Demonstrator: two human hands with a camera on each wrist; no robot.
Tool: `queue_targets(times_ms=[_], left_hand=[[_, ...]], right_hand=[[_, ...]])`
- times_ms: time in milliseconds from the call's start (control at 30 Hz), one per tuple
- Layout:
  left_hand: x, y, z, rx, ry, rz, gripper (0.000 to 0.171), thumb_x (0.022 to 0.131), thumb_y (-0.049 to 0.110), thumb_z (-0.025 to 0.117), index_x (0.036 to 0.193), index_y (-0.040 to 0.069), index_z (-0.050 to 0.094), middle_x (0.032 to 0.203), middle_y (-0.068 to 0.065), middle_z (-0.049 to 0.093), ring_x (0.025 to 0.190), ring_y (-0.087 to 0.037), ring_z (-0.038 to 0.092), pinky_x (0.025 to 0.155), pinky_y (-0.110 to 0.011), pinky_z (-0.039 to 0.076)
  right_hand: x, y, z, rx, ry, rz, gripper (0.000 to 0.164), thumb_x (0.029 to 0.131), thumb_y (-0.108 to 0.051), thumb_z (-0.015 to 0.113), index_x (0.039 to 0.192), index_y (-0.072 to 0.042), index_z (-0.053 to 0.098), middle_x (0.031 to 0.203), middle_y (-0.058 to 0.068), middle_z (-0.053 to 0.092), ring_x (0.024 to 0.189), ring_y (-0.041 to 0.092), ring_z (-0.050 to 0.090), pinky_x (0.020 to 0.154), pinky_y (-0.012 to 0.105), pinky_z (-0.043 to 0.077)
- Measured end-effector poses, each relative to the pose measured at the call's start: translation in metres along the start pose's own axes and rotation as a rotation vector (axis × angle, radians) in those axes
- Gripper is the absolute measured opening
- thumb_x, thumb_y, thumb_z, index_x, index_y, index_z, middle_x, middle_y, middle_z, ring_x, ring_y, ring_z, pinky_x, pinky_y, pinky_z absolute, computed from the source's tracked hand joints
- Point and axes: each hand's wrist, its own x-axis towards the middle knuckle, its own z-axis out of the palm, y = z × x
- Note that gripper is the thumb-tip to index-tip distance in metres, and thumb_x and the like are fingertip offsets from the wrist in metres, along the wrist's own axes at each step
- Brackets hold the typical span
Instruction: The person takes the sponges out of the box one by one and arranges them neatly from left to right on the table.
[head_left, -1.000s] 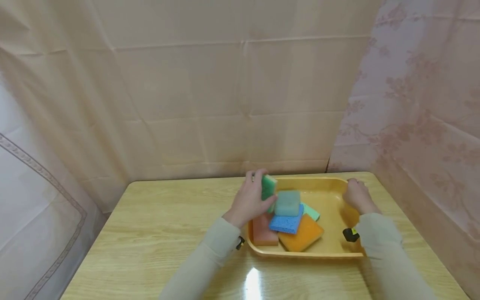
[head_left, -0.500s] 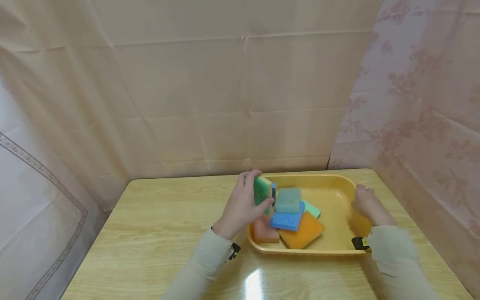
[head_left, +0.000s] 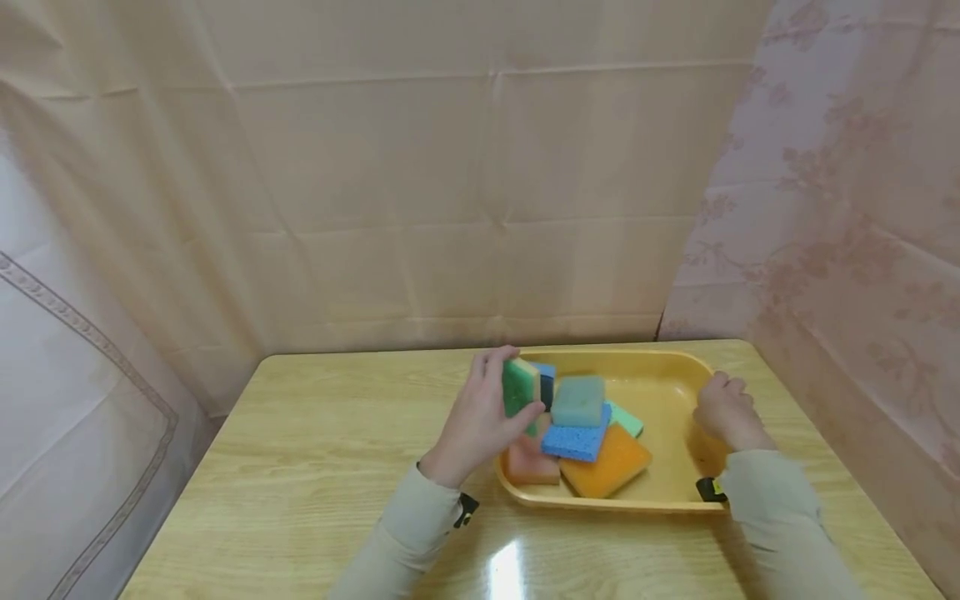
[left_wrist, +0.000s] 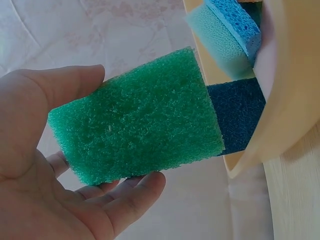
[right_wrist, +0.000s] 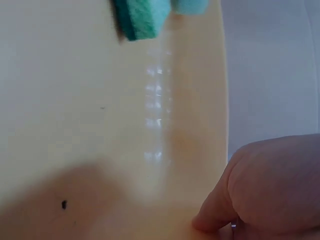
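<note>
One sponge in left hand

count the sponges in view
7: green sponge in the left hand; in the tray, dark-sided blue at back left, pink at front left, orange, bright blue, pale teal and mint ones nearer the middle. Others may be hidden.

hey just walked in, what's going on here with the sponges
A person's left grip holds up a green sponge at the left end of a yellow tray. The right grip holds the tray's right rim. Among the things in the tray are a pink sponge, an orange sponge and a pale sponge partly on a blue sponge.
</note>
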Motion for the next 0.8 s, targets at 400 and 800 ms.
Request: queue_targets(times_ms=[400,800], left_hand=[[-0.006,-0.008,0.000,-0.016,0.032,-0.005,0.075,0.089,0.031,0.080,0.147,0.008,0.039,0.141,-0.018,0.043,0.099,-0.025,0.058,0.087,-0.041,0.053],[-0.014,-0.015,-0.003,-0.017,0.098,0.001,0.072,0.088,0.031,0.081,0.144,0.005,0.044,0.137,-0.020,0.046,0.090,-0.025,0.058,0.077,-0.039,0.054]], right_hand=[[-0.006,-0.004,0.004,0.026,0.021,0.035,0.073,0.094,0.001,0.043,0.148,0.019,-0.004,0.128,0.057,0.012,0.115,0.074,0.023,0.086,0.076,0.033],[-0.005,-0.007,0.004,0.016,0.028,0.066,0.066,0.094,0.001,0.043,0.142,0.022,0.003,0.120,0.053,0.021,0.109,0.071,0.030,0.081,0.072,0.038]])
